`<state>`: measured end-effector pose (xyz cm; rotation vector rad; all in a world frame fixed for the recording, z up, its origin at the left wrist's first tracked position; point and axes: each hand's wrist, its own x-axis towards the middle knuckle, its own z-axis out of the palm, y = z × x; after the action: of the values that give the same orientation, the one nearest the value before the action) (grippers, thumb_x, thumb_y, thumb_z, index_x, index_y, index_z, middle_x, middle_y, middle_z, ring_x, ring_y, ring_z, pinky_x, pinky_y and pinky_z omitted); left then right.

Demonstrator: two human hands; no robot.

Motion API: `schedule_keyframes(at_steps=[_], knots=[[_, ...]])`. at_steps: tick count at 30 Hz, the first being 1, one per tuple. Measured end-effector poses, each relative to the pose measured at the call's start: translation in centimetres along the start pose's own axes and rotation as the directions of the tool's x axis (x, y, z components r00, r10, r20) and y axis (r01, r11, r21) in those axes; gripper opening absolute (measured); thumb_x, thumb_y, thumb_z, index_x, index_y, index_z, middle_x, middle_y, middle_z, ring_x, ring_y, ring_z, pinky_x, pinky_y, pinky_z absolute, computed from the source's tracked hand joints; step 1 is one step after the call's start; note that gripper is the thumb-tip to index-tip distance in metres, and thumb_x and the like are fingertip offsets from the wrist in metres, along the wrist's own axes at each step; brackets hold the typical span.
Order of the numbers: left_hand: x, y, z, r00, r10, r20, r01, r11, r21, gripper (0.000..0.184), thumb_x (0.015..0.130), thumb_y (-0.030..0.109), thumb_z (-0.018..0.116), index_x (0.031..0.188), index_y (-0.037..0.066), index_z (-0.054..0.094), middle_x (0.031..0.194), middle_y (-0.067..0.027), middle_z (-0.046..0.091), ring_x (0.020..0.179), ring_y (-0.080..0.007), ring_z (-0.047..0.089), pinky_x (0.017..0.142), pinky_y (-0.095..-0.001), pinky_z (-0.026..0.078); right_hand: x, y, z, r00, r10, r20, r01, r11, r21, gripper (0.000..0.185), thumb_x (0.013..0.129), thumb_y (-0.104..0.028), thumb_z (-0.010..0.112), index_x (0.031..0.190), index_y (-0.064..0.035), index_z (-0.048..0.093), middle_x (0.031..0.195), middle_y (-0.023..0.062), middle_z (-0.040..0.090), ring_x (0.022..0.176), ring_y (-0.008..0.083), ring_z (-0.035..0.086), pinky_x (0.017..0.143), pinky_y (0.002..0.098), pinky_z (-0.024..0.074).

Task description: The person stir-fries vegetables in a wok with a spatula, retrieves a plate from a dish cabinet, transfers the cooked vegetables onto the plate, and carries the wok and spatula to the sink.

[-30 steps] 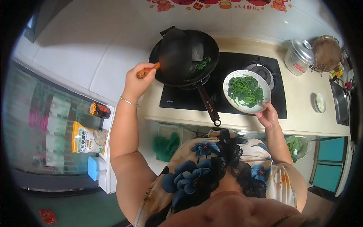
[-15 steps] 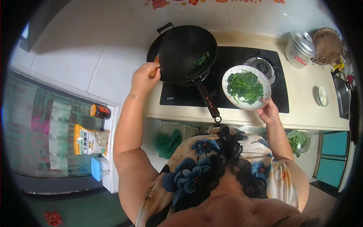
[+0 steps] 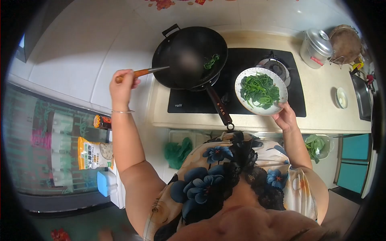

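Observation:
My left hand (image 3: 122, 86) is closed round the wooden handle of a metal utensil (image 3: 140, 73), whose far end reaches into the black wok (image 3: 165, 56) and fades into a dark blur. A small clump of cooked greens (image 3: 212, 61) lies on the right side of the wok, which rests on the left burner with its long handle toward my body. My right hand (image 3: 286, 117) grips the lower right rim of a white patterned plate (image 3: 249, 107), held over the stove. A heap of dark green leaves and stems (image 3: 260, 90) lies on the plate.
Right of the plate is the second burner (image 3: 274, 68) of the black stove (image 3: 189, 105). A lidded metal pot (image 3: 316, 48), a small bowl (image 3: 341, 98) and a sink (image 3: 363, 100) are farther right. At left stand a dark jar (image 3: 103, 122), a yellow-white bag (image 3: 95, 153) and a blue-lidded box (image 3: 106, 183).
My left hand has moved left, away from the wok, drawing the utensil's handle out with it. The white block-like patch seen earlier in the wok no longer shows. The plate stays nearly in place.

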<state>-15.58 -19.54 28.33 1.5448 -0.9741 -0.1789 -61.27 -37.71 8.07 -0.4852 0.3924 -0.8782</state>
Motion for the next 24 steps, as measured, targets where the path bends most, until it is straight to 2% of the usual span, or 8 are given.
schedule_keyframes(at_steps=[2, 5, 9, 11, 16, 18, 20, 24], knots=[[1.8, -0.1, -2.2, 0.967, -0.234, -0.098, 0.234, 0.972, -0.009, 0.019, 0.080, 0.013, 0.060, 0.092, -0.001, 0.056, 0.070, -0.0125, 0.061, 0.055, -0.0151, 0.061, 0.050, -0.0232, 0.050, 0.0, -0.2, 0.1, 1.000, 0.001, 0.019, -0.001, 1.000, -0.003, 0.051, 0.078, -0.005, 0.056, 0.127, -0.0088, 0.041, 0.123, 0.0107, 0.050, 0.112, 0.0272, 0.051, 0.091, 0.0425, 0.0476], [3.8, -1.9, -4.6, 0.916, -0.388, -0.101, 0.388, 0.921, -0.023, 0.025, 0.080, 0.018, 0.057, 0.096, -0.001, 0.053, 0.068, -0.0124, 0.061, 0.053, -0.0164, 0.061, 0.045, -0.0239, 0.050, -0.3, -0.1, 0.0, 1.000, -0.017, -0.020, 0.017, 1.000, 0.003, 0.052, 0.077, -0.005, 0.057, 0.127, -0.0088, 0.041, 0.122, 0.0108, 0.050, 0.112, 0.0271, 0.051, 0.093, 0.0420, 0.0464], [4.6, -6.7, -4.1, 0.854, -0.519, 0.041, 0.520, 0.848, -0.102, 0.025, 0.082, 0.021, 0.054, 0.097, 0.001, 0.052, 0.074, -0.0149, 0.062, 0.058, -0.0192, 0.063, 0.047, -0.0247, 0.051, -0.8, -0.1, 0.5, 0.999, -0.048, -0.021, 0.048, 0.999, 0.019, 0.053, 0.076, -0.003, 0.056, 0.127, -0.0080, 0.041, 0.122, 0.0116, 0.050, 0.111, 0.0267, 0.052, 0.093, 0.0419, 0.0464], [3.7, -10.1, -1.6, 0.858, -0.509, 0.077, 0.510, 0.823, -0.249, 0.026, 0.083, 0.022, 0.052, 0.098, 0.001, 0.051, 0.077, -0.0164, 0.062, 0.062, -0.0206, 0.064, 0.052, -0.0265, 0.053, -1.0, 0.0, 1.0, 0.998, -0.052, -0.040, 0.052, 0.999, -0.011, 0.054, 0.076, -0.004, 0.055, 0.127, -0.0101, 0.038, 0.120, 0.0117, 0.050, 0.102, 0.0260, 0.058, 0.079, 0.0395, 0.0556], [0.8, -13.7, 3.2, 0.899, -0.435, 0.052, 0.393, 0.747, -0.536, 0.025, 0.086, 0.018, 0.053, 0.103, 0.000, 0.047, 0.082, -0.0195, 0.061, 0.070, -0.0241, 0.065, 0.059, -0.0284, 0.054, -0.4, -0.1, 1.0, 0.999, -0.045, -0.029, 0.045, 0.999, -0.003, 0.054, 0.076, -0.003, 0.055, 0.127, -0.0104, 0.039, 0.121, 0.0116, 0.049, 0.106, 0.0277, 0.055, 0.085, 0.0420, 0.0516], [0.1, -13.6, 3.8, 0.906, -0.421, 0.038, 0.368, 0.741, -0.562, 0.025, 0.086, 0.016, 0.053, 0.104, 0.000, 0.047, 0.083, -0.0201, 0.061, 0.070, -0.0247, 0.065, 0.059, -0.0285, 0.054, -0.2, -0.3, 1.5, 1.000, -0.014, 0.001, 0.014, 1.000, -0.002, 0.055, 0.076, -0.003, 0.056, 0.128, -0.0109, 0.040, 0.124, 0.0115, 0.048, 0.111, 0.0281, 0.051, 0.093, 0.0434, 0.0471], [-0.1, -13.3, 4.3, 0.913, -0.408, 0.022, 0.342, 0.734, -0.587, 0.026, 0.086, 0.015, 0.053, 0.104, -0.001, 0.046, 0.084, -0.0206, 0.061, 0.071, -0.0252, 0.065, 0.060, -0.0286, 0.054, 0.1, -0.2, 3.1, 0.998, -0.058, -0.025, 0.058, 0.998, -0.001, 0.054, 0.076, -0.002, 0.055, 0.126, -0.0109, 0.037, 0.119, 0.0118, 0.049, 0.103, 0.0282, 0.057, 0.080, 0.0428, 0.0549], [-0.5, -12.4, 4.5, 0.919, -0.394, -0.020, 0.312, 0.758, -0.573, 0.026, 0.086, 0.017, 0.053, 0.105, -0.001, 0.047, 0.085, -0.0201, 0.062, 0.071, -0.0249, 0.065, 0.058, -0.0293, 0.056, 1.6, -0.4, 3.2, 0.999, -0.043, -0.032, 0.043, 0.999, -0.002, 0.054, 0.076, -0.003, 0.055, 0.126, -0.0112, 0.037, 0.120, 0.0117, 0.048, 0.106, 0.0284, 0.056, 0.082, 0.0439, 0.0540]])
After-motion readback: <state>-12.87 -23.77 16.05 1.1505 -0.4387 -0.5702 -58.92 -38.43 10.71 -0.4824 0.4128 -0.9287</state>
